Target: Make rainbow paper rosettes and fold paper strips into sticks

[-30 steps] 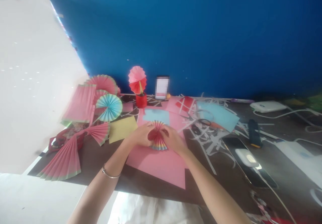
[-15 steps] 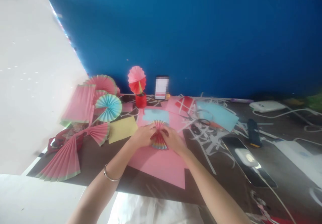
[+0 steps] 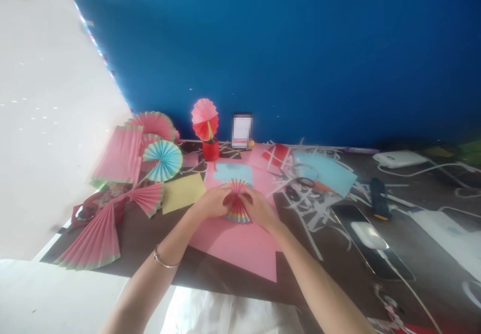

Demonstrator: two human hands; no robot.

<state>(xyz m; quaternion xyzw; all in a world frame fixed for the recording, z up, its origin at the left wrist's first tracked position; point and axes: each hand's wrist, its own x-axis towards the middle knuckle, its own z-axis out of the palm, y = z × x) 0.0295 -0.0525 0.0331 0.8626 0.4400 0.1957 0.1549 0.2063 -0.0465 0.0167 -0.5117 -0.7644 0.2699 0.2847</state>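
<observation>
Between my hands, over a sheet of pink paper (image 3: pixel 240 254), is a small pleated paper fan (image 3: pixel 238 209), red-pink with a multicoloured edge, its folds spread toward and away from me. My left hand (image 3: pixel 217 201) grips its left side with curled fingers. On the right side, my right hand (image 3: pixel 259 206) pinches the folds near the middle. The fingertips partly cover the fan's sides. Just beyond it lies a light blue paper piece (image 3: pixel 233 172), and a yellow sheet (image 3: pixel 184 192) is left of my left hand.
Pink folded fans (image 3: pixel 93 239) and a blue paper rosette (image 3: pixel 163 160) are at the left. A red pot (image 3: pixel 211 150) holds a paper flower. White paper strips (image 3: pixel 319 209), scissors (image 3: pixel 302 181), a phone (image 3: pixel 394 261) with a white case (image 3: pixel 368 235), and cables lie rightward.
Both hands stay at the same place on the fan. The fan's near and far folds look almost unchanged, with only a very slight shift of the fingers.
</observation>
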